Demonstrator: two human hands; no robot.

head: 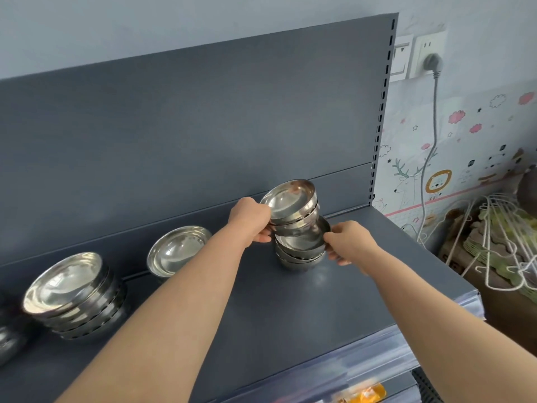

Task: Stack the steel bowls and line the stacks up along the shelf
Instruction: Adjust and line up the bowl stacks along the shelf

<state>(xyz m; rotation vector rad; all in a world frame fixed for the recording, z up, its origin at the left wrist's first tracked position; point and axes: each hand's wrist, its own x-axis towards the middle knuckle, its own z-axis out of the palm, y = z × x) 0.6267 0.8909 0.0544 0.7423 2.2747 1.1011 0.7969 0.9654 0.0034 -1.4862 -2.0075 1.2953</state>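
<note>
Dark grey metal shelf (290, 330) with a matching back panel (203, 126) stands against a pale blue wall. Both bare forearms reach out over it.

The left hand (251, 221) curls its fingers round the near-left rim of a small set of nested steel bowls (292, 203). It holds them tilted, mouth turned toward the person. Just below and to the right of that hand, the lower stack (300, 248) rests on the shelf. The right hand (348, 242) pinches the right rim of its top bowl between thumb and fingers. The tilted set hangs over the mouth of the lower stack, between the two hands. Whether the two touch I cannot tell.

Left of the left forearm, a shallow bowl (177, 251) sits near the back panel. Further left of it stands a wider stack (72, 295), with part of another bowl (8, 338) at the frame's edge.

Beyond the right hand, a wall socket (427, 45) carries a grey plug (433, 64), and its cable (433, 126) runs down patterned wallpaper. White wire hangers (499, 242) lie heaped to the right of the right hand, off the shelf.
</note>
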